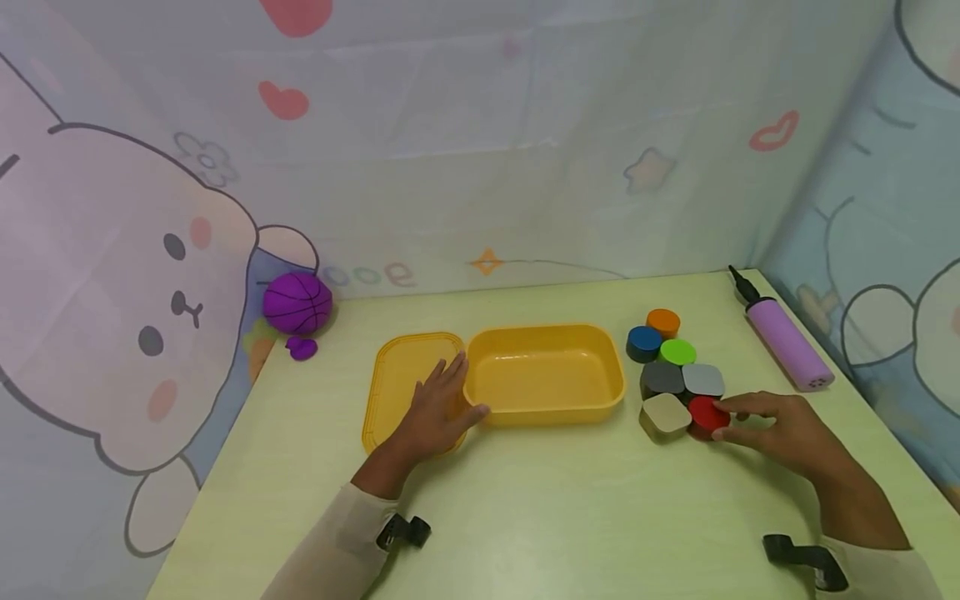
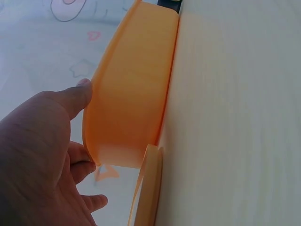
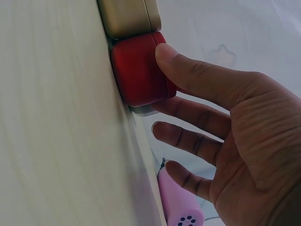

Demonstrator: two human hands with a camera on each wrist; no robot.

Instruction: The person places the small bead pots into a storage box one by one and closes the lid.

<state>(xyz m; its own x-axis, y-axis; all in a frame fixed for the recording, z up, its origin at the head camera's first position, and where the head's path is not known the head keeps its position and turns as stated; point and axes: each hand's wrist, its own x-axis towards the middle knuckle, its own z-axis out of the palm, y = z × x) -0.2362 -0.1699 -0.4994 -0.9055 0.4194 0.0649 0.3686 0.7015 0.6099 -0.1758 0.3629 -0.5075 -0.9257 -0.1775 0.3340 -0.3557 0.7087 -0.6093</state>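
My left hand (image 1: 438, 417) is at the left end of a yellow plastic box (image 1: 543, 415). Its thumb touches the front rim, as the left wrist view also shows, and its fairly straight fingers reach along the left rim. Under that hand lies the flat yellow lid (image 1: 397, 367). With thumb and index finger, my right hand (image 1: 787, 433) pinches a small red tin (image 3: 141, 70); its other fingers are spread loosely. The red tin stands beside a beige tin (image 1: 666, 414) and in front of a light grey tin (image 1: 703, 380).
Behind these stand a dark grey tin (image 1: 662, 380) and green (image 1: 678, 352), blue (image 1: 643, 344) and orange (image 1: 663, 322) round ones. A pink hand pump (image 1: 789, 343) lies along the right edge. At the back left sit a purple ball (image 1: 297, 303) and a purple duck (image 1: 302, 347).
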